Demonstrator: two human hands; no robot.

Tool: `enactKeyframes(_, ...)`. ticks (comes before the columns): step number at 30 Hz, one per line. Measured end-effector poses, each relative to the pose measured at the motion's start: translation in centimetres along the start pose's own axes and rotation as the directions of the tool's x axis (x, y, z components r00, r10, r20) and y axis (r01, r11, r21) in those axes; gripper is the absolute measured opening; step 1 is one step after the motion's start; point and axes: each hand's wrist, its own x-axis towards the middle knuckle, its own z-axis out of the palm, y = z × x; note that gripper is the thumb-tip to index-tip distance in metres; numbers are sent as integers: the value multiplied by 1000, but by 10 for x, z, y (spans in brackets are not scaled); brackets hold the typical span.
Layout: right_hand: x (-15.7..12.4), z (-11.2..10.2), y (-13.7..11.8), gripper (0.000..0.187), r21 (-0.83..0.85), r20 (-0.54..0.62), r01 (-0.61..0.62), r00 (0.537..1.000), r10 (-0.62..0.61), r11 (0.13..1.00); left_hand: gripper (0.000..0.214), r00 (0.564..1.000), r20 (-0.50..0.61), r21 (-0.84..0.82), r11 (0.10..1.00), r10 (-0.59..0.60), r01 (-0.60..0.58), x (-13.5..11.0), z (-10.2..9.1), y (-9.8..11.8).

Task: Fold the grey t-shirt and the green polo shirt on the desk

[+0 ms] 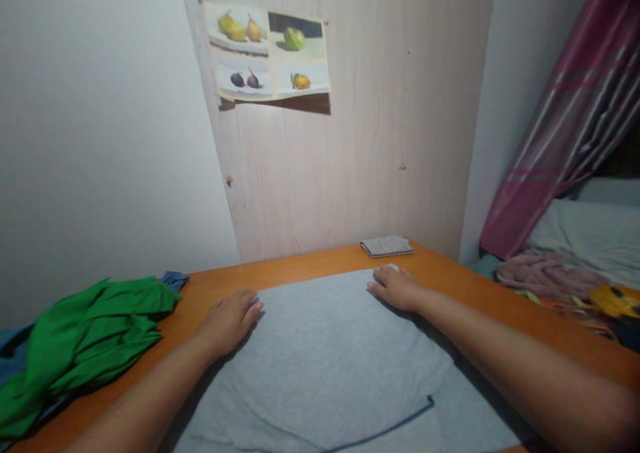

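Observation:
A light grey cloth garment (330, 353) lies spread on the orange table, with a dark blue trim line curving across its near part. My left hand (231, 319) rests palm down on its far left corner, fingers stretched out. On the far right corner lies my right hand (397, 287), also flat with the fingers extended. Neither hand grips the fabric. Soft wrinkles run across the garment's lower left part, and its near edge runs out of view.
Crumpled green cloth (95, 333) lies over blue fabric on the table's left. A folded checked cloth (387, 246) sits by the wall at the back of the orange table (300, 261). Right of the table are a pink bundle (550, 273) and a curtain (550, 126).

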Motion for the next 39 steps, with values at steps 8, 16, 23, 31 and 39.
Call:
enactKeyframes(8, 5, 10, -18, 79, 66, 133, 105, 985, -113, 992, 74, 971, 220, -66, 995, 91, -79, 26, 17, 26)
enactKeyframes(16, 22, 6, -41, 81, 93, 117, 171, 976, -181, 981, 74, 982, 145, -82, 991, 118, -107, 43, 24, 45)
enactKeyframes(23, 34, -3, -20, 48, -43, 28, 134, 991, -133, 990, 58, 994, 67, -66, 994, 91, -87, 47, 27, 14)
enactKeyframes(31, 52, -16, 4, 39, -155, 7, 47, 999, -46, 987, 46, 998, 58, 11, 1000, -5, 4, 58, 22, -34)
enactKeyframes(39, 61, -17, 0, 36, -224, -13, -1, 1000, -2, 975, 51, 984, 76, 167, 975, -162, 148, 54, 3, -41)
